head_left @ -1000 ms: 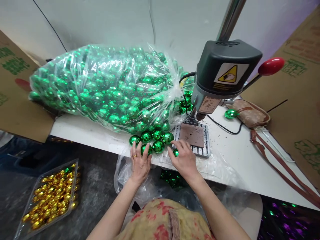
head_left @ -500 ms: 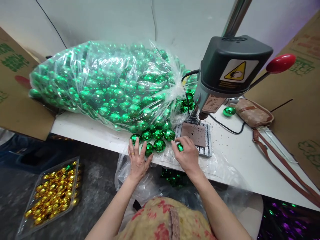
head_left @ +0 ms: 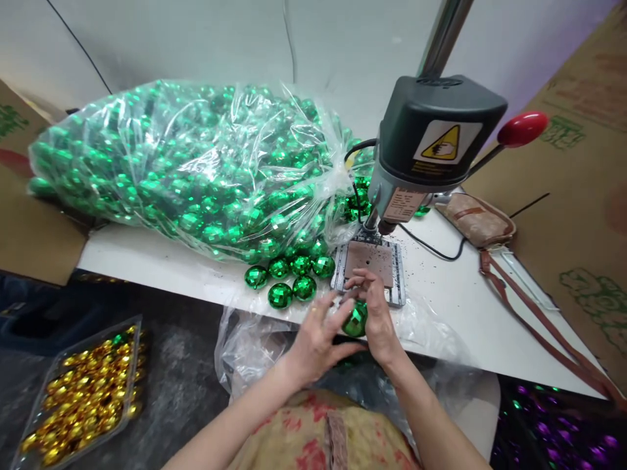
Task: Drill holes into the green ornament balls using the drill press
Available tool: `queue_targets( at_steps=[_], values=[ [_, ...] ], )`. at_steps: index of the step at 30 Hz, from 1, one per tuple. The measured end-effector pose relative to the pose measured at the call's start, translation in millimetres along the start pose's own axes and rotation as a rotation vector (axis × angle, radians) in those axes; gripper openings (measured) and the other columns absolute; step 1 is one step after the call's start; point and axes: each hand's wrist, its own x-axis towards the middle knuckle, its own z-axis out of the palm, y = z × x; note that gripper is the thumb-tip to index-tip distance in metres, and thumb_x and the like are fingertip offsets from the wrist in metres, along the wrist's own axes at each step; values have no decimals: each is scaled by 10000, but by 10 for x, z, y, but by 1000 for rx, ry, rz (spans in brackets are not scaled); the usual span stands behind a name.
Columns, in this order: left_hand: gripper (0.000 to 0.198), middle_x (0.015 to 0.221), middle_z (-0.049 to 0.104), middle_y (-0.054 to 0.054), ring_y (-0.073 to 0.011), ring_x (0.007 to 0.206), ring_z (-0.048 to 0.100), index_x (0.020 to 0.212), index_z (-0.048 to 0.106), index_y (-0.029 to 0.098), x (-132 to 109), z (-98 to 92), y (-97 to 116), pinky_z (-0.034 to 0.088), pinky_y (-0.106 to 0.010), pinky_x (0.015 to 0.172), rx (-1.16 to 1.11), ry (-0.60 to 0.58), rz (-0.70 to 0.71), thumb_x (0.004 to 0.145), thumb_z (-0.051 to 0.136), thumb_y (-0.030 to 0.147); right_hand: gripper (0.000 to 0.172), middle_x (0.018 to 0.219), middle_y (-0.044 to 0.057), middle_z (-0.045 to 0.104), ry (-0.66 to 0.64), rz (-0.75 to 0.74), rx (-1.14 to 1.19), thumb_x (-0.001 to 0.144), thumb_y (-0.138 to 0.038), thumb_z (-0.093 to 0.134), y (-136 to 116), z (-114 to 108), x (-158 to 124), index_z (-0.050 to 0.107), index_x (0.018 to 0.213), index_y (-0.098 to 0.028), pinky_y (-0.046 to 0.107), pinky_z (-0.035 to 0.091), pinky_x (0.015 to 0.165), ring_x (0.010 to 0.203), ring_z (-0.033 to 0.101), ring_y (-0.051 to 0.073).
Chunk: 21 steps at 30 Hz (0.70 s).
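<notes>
A shiny green faceted ball (head_left: 355,320) sits between my two hands at the table's front edge. My right hand (head_left: 378,320) curls round its right side and holds it. From the left, my left hand (head_left: 318,333) reaches towards the same ball with thumb and fingers apart; whether its fingertips touch it I cannot tell. Several loose green balls (head_left: 280,296) lie on the white table left of my hands. Just beyond my right fingers is the drill press base plate (head_left: 368,261), with a brown pad on it.
The drill press (head_left: 431,143) stands beyond my hands, its red-knobbed lever (head_left: 522,128) at right. A clear bag (head_left: 196,176) of green balls fills the table's back left. A strapped pouch (head_left: 477,219) lies at right. A clear tray of gold balls (head_left: 83,391) is low on the left.
My left hand has left the loose balls and moved right to the ball at my right hand. My right hand has drawn that ball nearer to me. The view has shifted slightly.
</notes>
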Motion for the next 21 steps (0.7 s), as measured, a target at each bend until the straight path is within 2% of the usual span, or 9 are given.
queue_targets(
  at_steps=[3,6,7,9,12,14,17,19,21],
  values=[
    [661,1415,515,-157,-279,1341,561,1548,321,302,208,259,140,541,-438,1044,-203,-22,-34,965,631,294,564,1070,45,701,-43,-32,-16,981,-664,275,-101,-94,7,601,1230,-277,350,578,912,999,705,166],
    [553,1392,517,-137,-266,1332,543,1494,405,288,393,363,151,488,-450,1108,-362,32,-242,979,602,321,440,1090,55,725,-7,-114,-83,899,-638,555,-261,-299,116,719,1054,-261,382,547,989,1088,686,201],
    [546,1403,516,-132,-265,1336,537,1478,423,281,456,377,135,467,-447,1131,-431,27,-348,971,612,348,381,1084,51,724,41,-152,-105,863,-604,637,-334,-389,173,739,994,-261,393,527,1017,1100,674,204],
    [588,1385,552,-117,-253,1293,569,1450,431,271,589,398,85,466,-422,1126,-605,18,-564,929,672,400,308,1029,37,715,203,-243,-113,881,-552,643,-514,-580,322,735,946,-266,407,518,991,1053,668,189],
    [624,1222,647,-85,-209,1073,655,1348,468,240,799,435,0,559,-354,924,-882,79,-813,844,755,470,247,1016,16,687,493,-459,-26,904,-500,625,-847,-822,639,680,989,-274,361,532,795,909,677,150],
    [572,1159,666,-69,-183,968,660,1256,529,221,923,451,-39,568,-307,791,-1031,130,-896,809,770,484,225,990,8,659,593,-631,18,887,-439,655,-1078,-908,891,646,1022,-259,327,513,734,829,659,117],
    [553,1143,681,-53,-158,916,663,1253,580,224,1034,447,-50,561,-284,754,-1208,148,-951,782,784,428,228,1003,28,637,463,-682,10,912,-377,621,-1354,-916,1251,597,1076,-221,288,487,713,777,628,81],
    [598,1089,699,-41,-151,880,671,1320,567,246,1050,442,-42,570,-304,780,-1278,123,-990,783,783,396,197,917,29,625,376,-668,17,910,-343,619,-1468,-880,1440,590,1026,-186,269,466,649,693,590,73],
    [638,1049,705,-35,-154,847,677,1379,536,268,1033,451,-42,580,-341,805,-1300,94,-1020,802,771,408,142,810,1,597,362,-681,33,912,-305,618,-1543,-852,1583,559,939,-179,242,421,579,607,525,54]
  ],
)
